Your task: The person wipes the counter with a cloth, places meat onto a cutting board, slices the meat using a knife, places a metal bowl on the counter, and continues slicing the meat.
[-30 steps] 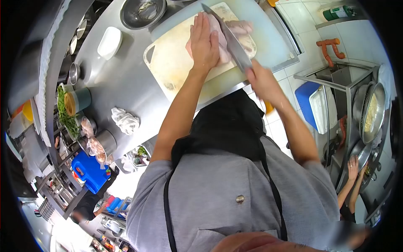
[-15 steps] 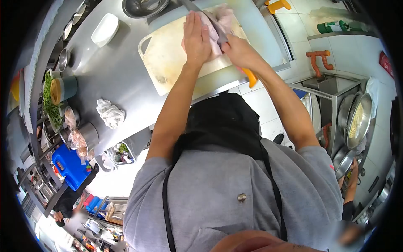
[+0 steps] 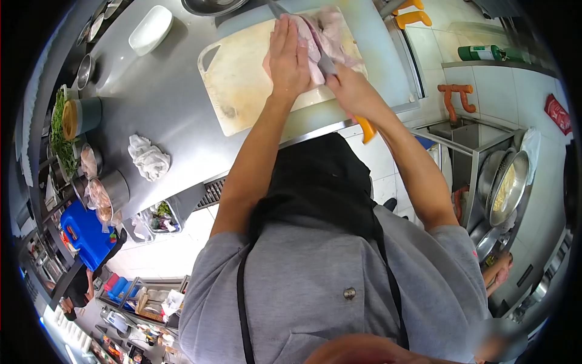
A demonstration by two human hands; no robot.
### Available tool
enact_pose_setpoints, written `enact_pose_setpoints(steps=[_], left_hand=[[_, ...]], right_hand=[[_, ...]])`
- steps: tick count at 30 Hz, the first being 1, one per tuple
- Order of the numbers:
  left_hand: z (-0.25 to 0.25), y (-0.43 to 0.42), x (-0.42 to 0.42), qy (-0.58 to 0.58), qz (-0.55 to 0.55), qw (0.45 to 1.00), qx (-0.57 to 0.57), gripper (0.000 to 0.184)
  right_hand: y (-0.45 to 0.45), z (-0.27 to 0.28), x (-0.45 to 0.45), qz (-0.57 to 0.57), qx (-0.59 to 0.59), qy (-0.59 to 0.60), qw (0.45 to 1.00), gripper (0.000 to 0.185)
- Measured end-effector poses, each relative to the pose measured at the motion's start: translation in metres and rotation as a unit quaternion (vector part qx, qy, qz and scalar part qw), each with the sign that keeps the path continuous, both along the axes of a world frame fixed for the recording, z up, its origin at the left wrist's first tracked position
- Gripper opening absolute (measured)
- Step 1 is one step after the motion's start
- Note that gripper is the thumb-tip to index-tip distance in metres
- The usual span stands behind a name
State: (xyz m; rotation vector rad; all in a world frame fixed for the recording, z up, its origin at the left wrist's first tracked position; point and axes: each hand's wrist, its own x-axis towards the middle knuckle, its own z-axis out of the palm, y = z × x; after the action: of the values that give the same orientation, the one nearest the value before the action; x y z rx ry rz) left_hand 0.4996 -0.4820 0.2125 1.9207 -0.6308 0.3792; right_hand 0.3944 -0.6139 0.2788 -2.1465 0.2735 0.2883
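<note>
My left hand (image 3: 288, 65) lies flat, fingers stretched out, on a piece of pale pink raw meat (image 3: 331, 31). In my right hand (image 3: 356, 92) is a knife with an orange handle (image 3: 366, 130). Its long blade (image 3: 325, 62) runs diagonally into the meat, just right of my left fingers, and a cut shows along it. Part of the blade is hidden by the meat and my left hand. Beneath the meat is a worn cream cutting board (image 3: 233, 91) with a handle slot. A larger pale board (image 3: 382, 67) lies under that.
On the steel counter (image 3: 182, 109) are a white dish (image 3: 150, 30), a metal bowl (image 3: 213, 5) and a crumpled white cloth (image 3: 148, 159). Containers and greens (image 3: 62, 136) line its left side. Another person's hand (image 3: 498, 273) is at lower right, near metal pans (image 3: 509, 185).
My right hand has drawn the knife a little toward me and to the right. My left hand stays on the meat. The camera view has shifted slightly.
</note>
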Motion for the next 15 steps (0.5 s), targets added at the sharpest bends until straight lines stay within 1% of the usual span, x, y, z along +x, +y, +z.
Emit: enact_pose_setpoints(steps=[2, 3, 5, 6, 7, 8, 9, 11, 12, 15], left_hand=[[-0.002, 0.002, 0.004, -0.015, 0.008, 1.000, 0.003, 0.047], [-0.004, 0.000, 0.002, -0.027, 0.020, 0.999, 0.005, 0.047], [0.000, -0.002, -0.003, -0.015, 0.015, 1.000, 0.009, 0.047], [0.001, -0.003, -0.002, -0.009, 0.018, 1.000, 0.010, 0.046], [0.000, -0.002, -0.004, -0.006, 0.024, 1.000, 0.010, 0.046], [0.000, -0.003, -0.007, -0.008, -0.002, 1.000, 0.001, 0.045], [0.001, -0.004, -0.007, -0.012, -0.031, 0.999, -0.006, 0.044], [-0.001, 0.000, -0.007, -0.025, -0.050, 0.998, -0.010, 0.045], [0.000, 0.002, -0.008, -0.027, -0.043, 0.999, 0.001, 0.044], [0.005, 0.004, -0.006, -0.017, -0.034, 0.999, 0.006, 0.043]], right_hand=[[0.007, 0.006, 0.013, -0.022, -0.004, 0.069, 0.997, 0.023], [0.004, 0.009, 0.001, -0.023, -0.007, 0.072, 0.997, 0.023], [0.005, 0.021, -0.040, -0.015, 0.052, 0.086, 0.995, 0.023], [0.002, 0.026, -0.056, -0.008, 0.050, 0.089, 0.995, 0.023], [0.000, 0.032, -0.074, -0.018, 0.058, 0.142, 0.988, 0.023], [-0.002, 0.034, -0.080, -0.029, 0.065, 0.194, 0.978, 0.023], [-0.002, 0.028, -0.072, -0.027, 0.065, 0.195, 0.978, 0.023], [0.003, 0.009, -0.032, -0.009, 0.018, 0.091, 0.996, 0.020], [0.004, -0.005, -0.011, 0.030, -0.018, 0.068, 0.997, 0.020], [0.015, -0.005, -0.016, 0.005, 0.000, 0.096, 0.995, 0.024]])
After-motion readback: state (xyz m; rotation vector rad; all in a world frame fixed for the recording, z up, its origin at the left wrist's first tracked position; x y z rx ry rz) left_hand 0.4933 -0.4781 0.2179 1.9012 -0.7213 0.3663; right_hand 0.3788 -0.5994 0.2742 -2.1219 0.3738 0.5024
